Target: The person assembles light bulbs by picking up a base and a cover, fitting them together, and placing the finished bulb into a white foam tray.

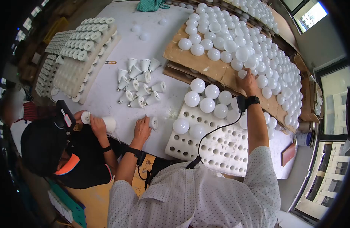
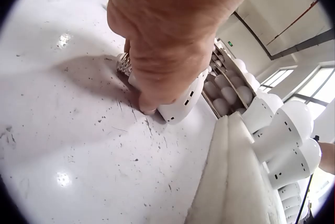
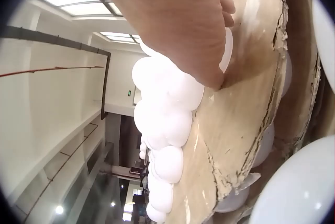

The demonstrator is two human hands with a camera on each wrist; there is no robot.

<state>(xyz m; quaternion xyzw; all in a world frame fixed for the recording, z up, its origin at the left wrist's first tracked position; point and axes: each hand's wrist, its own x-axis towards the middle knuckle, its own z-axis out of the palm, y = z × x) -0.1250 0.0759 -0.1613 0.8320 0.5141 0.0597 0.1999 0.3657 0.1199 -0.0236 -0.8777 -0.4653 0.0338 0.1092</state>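
Observation:
My left hand (image 1: pixel 142 129) grips a white bulb base (image 1: pixel 153 122) lying on its side on the white table; in the left wrist view the hand (image 2: pixel 167 41) covers much of that base (image 2: pixel 183 101). On the cardboard (image 1: pixel 205 70) at the right, my right hand (image 1: pixel 247 83) has its fingers round a white globe (image 1: pixel 242 73) at the edge of the globe rows. In the right wrist view the hand (image 3: pixel 178 25) hides most of that globe (image 3: pixel 227 49). Several loose bases (image 1: pixel 143 89) lie beyond my left hand.
A white foam tray (image 1: pixel 220 152) with holes, partly filled with globe-topped bulbs (image 1: pixel 207 105), lies between my arms. At the left, another person (image 1: pixel 99 127) holds a white object. Trays of bases (image 1: pixel 74 70) stand at the back left.

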